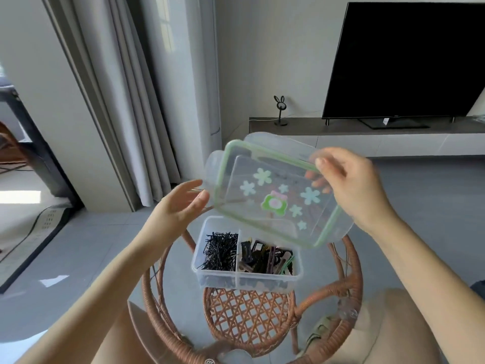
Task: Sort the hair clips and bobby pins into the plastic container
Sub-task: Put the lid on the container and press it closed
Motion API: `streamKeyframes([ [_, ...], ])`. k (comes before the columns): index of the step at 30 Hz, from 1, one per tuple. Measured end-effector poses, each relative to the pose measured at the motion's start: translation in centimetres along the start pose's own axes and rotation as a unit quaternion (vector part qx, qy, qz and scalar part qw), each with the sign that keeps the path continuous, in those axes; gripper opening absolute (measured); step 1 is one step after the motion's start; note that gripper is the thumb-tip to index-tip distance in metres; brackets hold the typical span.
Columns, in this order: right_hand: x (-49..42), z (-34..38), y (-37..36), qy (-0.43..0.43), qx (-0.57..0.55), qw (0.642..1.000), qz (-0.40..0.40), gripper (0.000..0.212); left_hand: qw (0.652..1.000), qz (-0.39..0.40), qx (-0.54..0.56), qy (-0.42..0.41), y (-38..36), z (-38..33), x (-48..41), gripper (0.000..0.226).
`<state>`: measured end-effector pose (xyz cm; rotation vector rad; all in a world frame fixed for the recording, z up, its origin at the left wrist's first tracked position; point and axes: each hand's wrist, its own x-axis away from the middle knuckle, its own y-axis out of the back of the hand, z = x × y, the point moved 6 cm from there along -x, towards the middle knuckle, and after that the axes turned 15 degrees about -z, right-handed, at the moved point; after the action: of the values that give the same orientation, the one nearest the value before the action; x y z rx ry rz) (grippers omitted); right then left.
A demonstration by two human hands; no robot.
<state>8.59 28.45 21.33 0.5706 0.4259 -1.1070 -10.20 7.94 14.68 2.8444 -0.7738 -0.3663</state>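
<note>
A clear plastic container (199, 270) with two compartments stands on a round rattan table with a glass top (351, 282). Black bobby pins (220, 252) fill its left compartment, and dark hair clips (265, 258) fill the right one. Above it, tilted in the air, is the clear lid (275, 190) with a green seal, flower stickers and a frog sticker. My right hand (349, 182) grips the lid's far right edge, thumb on top and fingers underneath. My left hand (181, 203) is at the lid's left corner, its fingers nearly straight and its thumb tip touching the rim.
A dark TV (404, 61) stands on a low white cabinet (380, 143) behind the table, beside a small rabbit-eared stand (280, 109). Grey curtains (126, 101) hang at the left. My knees flank the table's near edge. Grey tile floor surrounds it.
</note>
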Motion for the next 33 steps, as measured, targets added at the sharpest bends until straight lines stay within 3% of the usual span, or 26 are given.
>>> streamKeyframes([
  [2,-1.1,-1.4,-2.2,-0.102,-0.06,0.993,0.028,0.012,0.997,-0.017,0.052,0.049,0.5,0.2,0.0,0.031],
  [4,-1.3,-3.5,-4.0,-0.156,-0.046,0.986,0.041,0.008,0.995,-0.041,0.033,0.085,1.3,1.2,0.1,0.023],
  [6,-0.6,-6.2,-5.6,-0.174,0.005,0.982,0.068,0.023,0.989,-0.04,0.011,0.141,1.3,2.9,0.6,0.019],
  [10,2.1,-10.0,-8.1,-0.17,0.098,0.969,0.148,0.039,0.974,-0.043,-0.069,0.211,1.0,6.1,1.5,0.013],
  [19,2.6,-11.6,-10.1,-0.115,0.189,0.963,0.157,0.04,0.954,-0.034,-0.18,0.237,0.8,8.2,0.8,0.014],
  [33,3.7,-11.9,-10.2,-0.114,0.197,0.963,0.147,0.033,0.954,-0.014,-0.058,0.293,1.0,9.9,1.7,0.013],
])
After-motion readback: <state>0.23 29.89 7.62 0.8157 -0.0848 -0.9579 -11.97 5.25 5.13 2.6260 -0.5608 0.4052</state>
